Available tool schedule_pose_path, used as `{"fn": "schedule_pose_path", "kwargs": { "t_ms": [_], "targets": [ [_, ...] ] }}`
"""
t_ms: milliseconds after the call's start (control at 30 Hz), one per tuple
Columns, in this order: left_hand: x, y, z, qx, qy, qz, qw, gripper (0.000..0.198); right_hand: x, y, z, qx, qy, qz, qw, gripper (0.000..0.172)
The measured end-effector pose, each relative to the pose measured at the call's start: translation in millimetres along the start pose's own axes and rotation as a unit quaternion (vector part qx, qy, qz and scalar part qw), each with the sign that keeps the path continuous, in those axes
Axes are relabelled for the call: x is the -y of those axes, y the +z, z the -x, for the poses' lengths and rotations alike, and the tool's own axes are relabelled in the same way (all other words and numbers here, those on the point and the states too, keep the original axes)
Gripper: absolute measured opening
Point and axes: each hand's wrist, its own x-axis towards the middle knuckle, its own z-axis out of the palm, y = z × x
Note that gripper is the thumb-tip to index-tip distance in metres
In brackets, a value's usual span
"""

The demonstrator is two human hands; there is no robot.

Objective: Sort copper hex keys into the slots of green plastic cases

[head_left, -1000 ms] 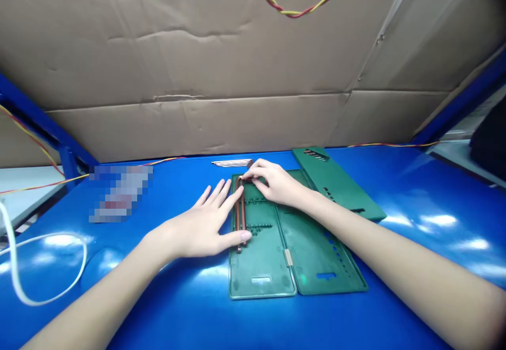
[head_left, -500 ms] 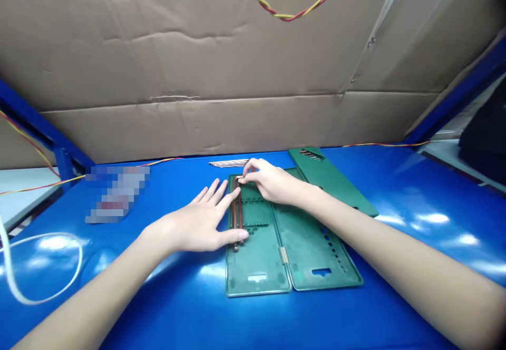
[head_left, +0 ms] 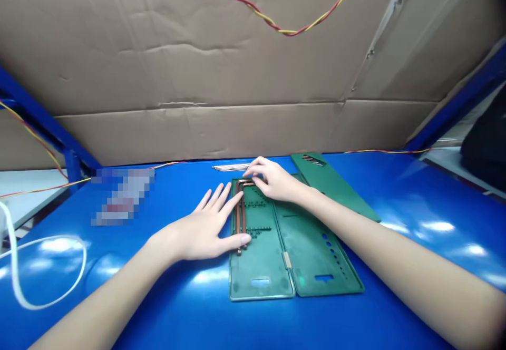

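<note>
An open green plastic hex key case [head_left: 263, 263] lies on the blue tabletop. Two copper-coloured hex keys, the outer one [head_left: 237, 215] and the inner one [head_left: 243, 214], sit side by side along its left edge, short arms at the far end. My left hand [head_left: 197, 234] is spread over that edge, with index finger and thumb resting on or just above the long arms. Near the short arms hovers my right hand [head_left: 272, 180]. Its thumb and index finger are apart, and nothing shows between them.
Behind the case lies a row of loose thin silver hex keys [head_left: 231, 167]. A second green case [head_left: 340, 189] lies at the right rear. A blurred-out packet [head_left: 124, 197] and a white cable [head_left: 83, 265] are on the left. Cardboard [head_left: 197, 76] rises behind, with a twisted red-yellow wire [head_left: 290, 33].
My right thumb and index finger have parted and moved slightly off the keys' short arms, which now show more. My left hand stays spread. The whole view has shifted a little.
</note>
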Motion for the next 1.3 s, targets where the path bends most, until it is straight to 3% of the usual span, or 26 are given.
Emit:
{"fn": "schedule_pose_path", "kwargs": {
  "t_ms": [100, 233, 467, 767, 867, 933, 1033, 1133, 1200, 1300],
  "targets": [
    [1.3, 0.8, 1.3, -0.026, 0.04, -0.009, 0.999, 0.093, -15.9, -3.2, -12.8, -0.027, 0.07, 0.041, 0.996, 0.024],
    [-0.9, -2.5, 1.6, -0.041, 0.076, -0.01, 0.996, 0.089, -36.0, -4.5, -35.0, -0.002, 0.136, 0.08, 0.987, 0.027],
    [0.5, -5.5, 0.8, -0.017, 0.078, -0.01, 0.997, 0.09, -40.0, 10.8, -53.0, 0.025, 0.14, 0.053, 0.988, 0.01],
    [2.8, -7.1, 1.2, -0.004, 0.076, -0.005, 0.997, 0.093, -37.7, 14.1, -48.9, -0.035, 0.167, -0.013, 0.985, 0.004],
    [3.6, -5.5, 1.2, -0.003, 0.071, -0.005, 0.997, 0.096, -32.1, 7.4, -49.6, -0.096, 0.168, -0.068, 0.979, 0.007],
    [4.2, -4.4, 1.1, -0.004, 0.071, -0.008, 0.997, 0.096, -26.9, 0.4, -49.3, -0.155, 0.159, -0.156, 0.962, 0.011],
    [4.8, -3.3, 1.0, -0.002, 0.065, -0.009, 0.998, 0.098, -18.0, -11.5, -42.8, -0.228, 0.149, -0.312, 0.91, 0.017],
    [4.5, -3.4, 1.2, -0.002, 0.053, -0.005, 0.999, 0.101, -9.5, -19.6, -26.2, -0.26, 0.172, -0.372, 0.874, 0.023],
    [3.7, -4.2, 1.2, -0.006, 0.055, -0.002, 0.998, 0.102, -4.9, -21.1, -11.8, -0.241, 0.19, -0.372, 0.876, 0.025],
    [2.2, -6.0, 1.0, 0.006, 0.053, 0.001, 0.999, 0.105, 1.2, -19.2, 6.0, -0.136, 0.19, -0.37, 0.899, 0.026]
  ]
}}
